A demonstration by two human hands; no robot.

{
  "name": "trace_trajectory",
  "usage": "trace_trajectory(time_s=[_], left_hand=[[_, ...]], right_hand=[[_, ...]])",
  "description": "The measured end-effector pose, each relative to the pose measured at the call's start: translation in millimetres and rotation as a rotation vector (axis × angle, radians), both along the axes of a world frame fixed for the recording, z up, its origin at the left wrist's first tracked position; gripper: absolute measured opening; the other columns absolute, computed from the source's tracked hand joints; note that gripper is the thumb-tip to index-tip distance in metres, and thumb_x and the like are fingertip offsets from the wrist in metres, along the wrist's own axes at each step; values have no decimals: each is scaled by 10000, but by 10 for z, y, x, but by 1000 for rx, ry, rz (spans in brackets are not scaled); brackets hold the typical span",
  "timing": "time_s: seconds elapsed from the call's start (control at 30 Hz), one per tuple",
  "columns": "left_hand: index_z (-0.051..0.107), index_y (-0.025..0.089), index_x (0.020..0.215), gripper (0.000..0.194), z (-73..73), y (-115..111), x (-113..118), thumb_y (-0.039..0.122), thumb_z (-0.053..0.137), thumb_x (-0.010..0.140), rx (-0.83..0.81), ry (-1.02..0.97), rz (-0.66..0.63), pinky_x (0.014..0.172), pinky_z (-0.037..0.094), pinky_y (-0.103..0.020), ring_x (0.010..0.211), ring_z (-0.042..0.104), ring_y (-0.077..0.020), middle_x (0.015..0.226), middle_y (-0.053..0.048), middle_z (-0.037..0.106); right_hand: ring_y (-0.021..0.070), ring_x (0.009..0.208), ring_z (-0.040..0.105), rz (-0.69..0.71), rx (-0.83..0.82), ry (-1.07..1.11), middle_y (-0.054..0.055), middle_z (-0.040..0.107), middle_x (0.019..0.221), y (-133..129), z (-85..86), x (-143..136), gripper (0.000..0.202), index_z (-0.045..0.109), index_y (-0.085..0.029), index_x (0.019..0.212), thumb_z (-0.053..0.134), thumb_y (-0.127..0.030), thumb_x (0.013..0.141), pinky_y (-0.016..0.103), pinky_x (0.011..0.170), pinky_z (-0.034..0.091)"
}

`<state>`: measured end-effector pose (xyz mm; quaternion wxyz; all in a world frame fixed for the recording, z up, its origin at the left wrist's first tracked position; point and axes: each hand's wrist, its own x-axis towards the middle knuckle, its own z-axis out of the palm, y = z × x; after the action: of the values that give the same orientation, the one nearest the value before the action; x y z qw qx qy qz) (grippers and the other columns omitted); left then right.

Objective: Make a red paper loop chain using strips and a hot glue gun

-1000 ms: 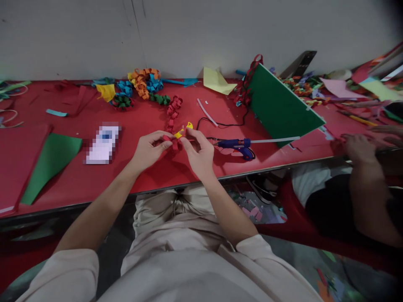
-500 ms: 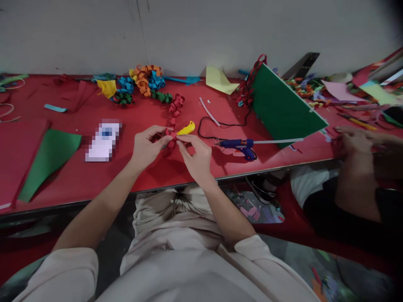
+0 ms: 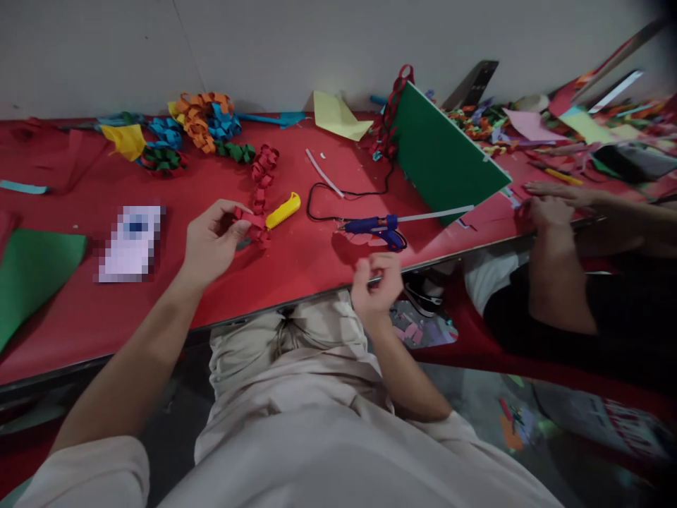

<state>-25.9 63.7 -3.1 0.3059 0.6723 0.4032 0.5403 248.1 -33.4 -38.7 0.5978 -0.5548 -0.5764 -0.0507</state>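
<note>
My left hand (image 3: 218,240) pinches the near end of a red paper chain (image 3: 263,169) on the red table. Just right of the chain lies a yellow cutter (image 3: 284,211). My right hand (image 3: 376,283) is closed at the table's front edge, its fingers curled; whatever may be inside is too small to name. Above that hand a blue glue gun (image 3: 373,225) rests on its side, with a white glue stick (image 3: 436,214) coming out of its back.
A green board (image 3: 444,155) leans behind the glue gun. A blurred phone (image 3: 132,243) and green paper (image 3: 39,264) lie left. Coloured paper chains (image 3: 206,120) line the back. Another person's hands (image 3: 550,201) rest at the right.
My right hand has left the red chain and moved right and down to the table edge. My left hand still holds the chain. The view has shifted to the right.
</note>
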Motion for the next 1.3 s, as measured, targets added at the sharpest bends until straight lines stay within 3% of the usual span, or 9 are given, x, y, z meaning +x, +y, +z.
trace_trajectory(time_s=[0.07,0.13,0.2,0.3,0.43,0.5,0.7,1.07,1.3], left_hand=[[700,267,974,285,-14,25,-9,540,712,891,27,34,-10,654,523,-318,727,632,-145,859,-7,694],[697,264,982,296,-28,42,-5,550,691,903,47,61,-29,696,528,-332,775,635,-158,902,-22,692],[694,252,969,322,-36,47,10,566,686,898,53,65,-55,720,535,-336,814,641,-175,937,-47,688],[687,230,944,364,-37,35,30,589,695,878,59,47,-69,749,540,-320,839,646,-184,944,-64,686],[691,214,949,355,-50,20,15,560,711,876,82,16,-60,770,524,-300,844,631,-176,936,-64,669],[693,215,962,354,-58,19,4,556,720,870,87,-12,-58,747,515,-291,837,625,-174,943,-65,660],[716,207,943,344,-47,30,21,533,758,844,131,-5,-80,759,495,-293,829,625,-168,929,-61,664],[745,213,915,277,-30,5,20,476,785,838,190,1,-87,731,485,-289,821,632,-164,925,-58,689],[766,209,855,303,-32,-12,9,509,789,820,90,8,32,738,522,-294,817,677,-174,940,-64,749]], right_hand=[[206,774,547,-134,-32,-11,41,515,818,-13,-47,408,175,481,-238,855,553,-361,955,397,753,502],[262,966,579,-129,-169,-134,137,575,1033,96,-10,797,293,546,-187,1044,618,-433,903,447,850,510],[312,1103,577,1,-390,-293,188,614,1162,290,68,1094,474,581,-150,1188,663,-488,866,520,978,471],[325,1070,623,269,-646,-413,159,701,1096,594,169,1252,390,695,-179,1089,652,-504,876,503,942,480],[218,690,614,371,-602,-349,73,670,728,720,279,940,347,672,-178,745,613,-480,905,354,687,481],[193,638,579,405,-516,-308,46,635,685,644,377,673,361,653,-185,727,595,-480,926,334,649,461],[288,954,650,601,-343,-341,77,694,923,468,649,80,309,693,-211,906,598,-504,936,457,906,494],[256,782,625,579,-283,-498,72,685,833,573,710,-36,336,697,-218,837,561,-502,951,442,811,477],[227,712,617,560,-288,-445,42,655,717,554,731,9,299,685,-222,799,587,-470,935,396,741,470]])
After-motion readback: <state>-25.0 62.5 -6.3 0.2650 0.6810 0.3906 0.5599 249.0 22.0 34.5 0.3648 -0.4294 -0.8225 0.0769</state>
